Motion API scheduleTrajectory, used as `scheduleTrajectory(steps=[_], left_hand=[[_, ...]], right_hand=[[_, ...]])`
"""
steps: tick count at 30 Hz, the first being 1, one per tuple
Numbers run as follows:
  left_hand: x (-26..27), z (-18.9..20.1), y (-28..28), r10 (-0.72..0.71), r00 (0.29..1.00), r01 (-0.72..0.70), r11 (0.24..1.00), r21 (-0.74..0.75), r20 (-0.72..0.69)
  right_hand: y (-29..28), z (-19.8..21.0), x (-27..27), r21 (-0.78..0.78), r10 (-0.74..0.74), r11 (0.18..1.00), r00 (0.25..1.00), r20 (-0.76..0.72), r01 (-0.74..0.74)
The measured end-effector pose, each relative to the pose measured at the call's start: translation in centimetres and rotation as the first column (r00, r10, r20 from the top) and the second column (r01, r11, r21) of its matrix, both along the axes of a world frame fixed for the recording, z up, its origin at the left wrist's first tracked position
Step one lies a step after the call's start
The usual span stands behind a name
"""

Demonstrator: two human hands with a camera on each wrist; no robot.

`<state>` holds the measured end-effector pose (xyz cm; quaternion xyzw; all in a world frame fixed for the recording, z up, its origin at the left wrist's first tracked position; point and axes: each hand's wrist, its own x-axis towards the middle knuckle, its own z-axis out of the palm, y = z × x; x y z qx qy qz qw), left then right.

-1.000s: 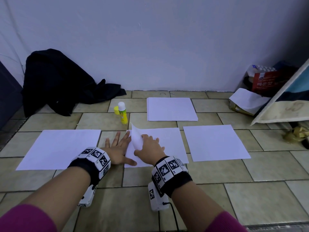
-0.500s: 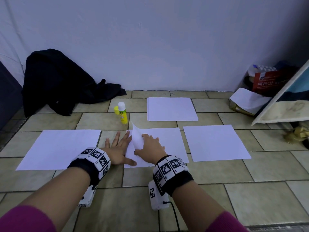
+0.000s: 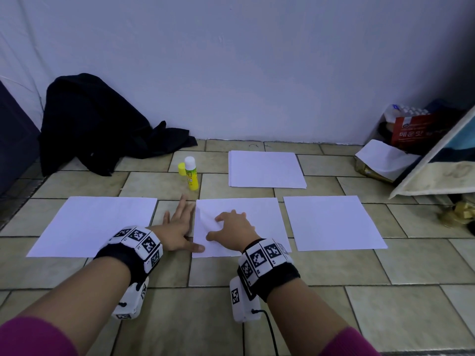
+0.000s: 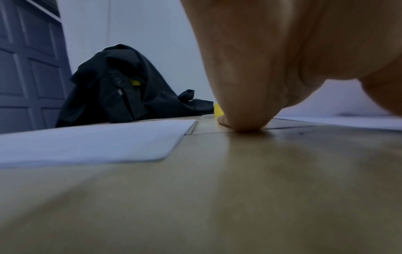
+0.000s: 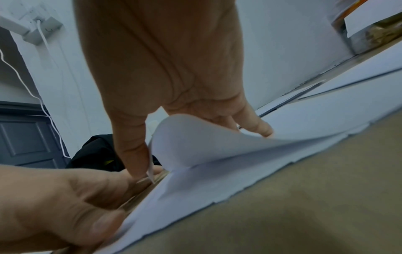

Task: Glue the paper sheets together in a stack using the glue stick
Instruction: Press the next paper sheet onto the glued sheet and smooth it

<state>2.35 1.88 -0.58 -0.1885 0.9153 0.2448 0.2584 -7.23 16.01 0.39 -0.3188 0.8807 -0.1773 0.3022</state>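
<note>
Right hand [image 3: 232, 228] pinching curled sheet [image 5: 217, 142], fingertips hidden; left hand [image 3: 180, 227] flat, spread.

Red package [image 3: 417, 132] at far right by wall: white Korean lettering "매운맛" legible, small round white logo above it (logo detail too small to read). More small white print along top of same package, unreadable. Glue stick [image 3: 191, 176]: yellow body with green label band and red-orange print lower down, characters too blurred to read. Wristbands [image 3: 138, 242] on both arms: black-and-white square fiducial markers, coded patterns only, no letters. Paper sheets [image 3: 331, 222]: blank.
</note>
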Motion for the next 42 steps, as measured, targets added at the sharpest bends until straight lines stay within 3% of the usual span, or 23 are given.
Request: scheduleTrajectory(steps=[17, 26, 31, 42], left_hand=[[0.0, -0.4, -0.4, 0.010, 1.000, -0.010, 1.000, 0.002, 0.002], [0.0, 0.6, -1.3, 0.005, 0.999, -0.010, 0.994, 0.108, 0.047], [-0.6, 0.7, -0.5, 0.117, 0.993, -0.118, 0.982, 0.147, 0.013], [-0.5, 0.4, -0.1, -0.036, 0.997, 0.039, 0.999, -0.037, 0.069]], right_hand=[[0.1, 0.5, -0.1, 0.060, 0.060, 0.996, 0.998, -0.008, -0.059], [0.1, 0.6, -0.2, 0.085, 0.083, 0.993, 0.997, 0.002, -0.083], [0.0, 0.2, 0.3, 0.107, 0.079, 0.992, 0.993, -0.083, -0.070], [-0.6, -0.1, 0.8, 0.212, 0.113, 0.974, 0.986, -0.121, -0.085]])
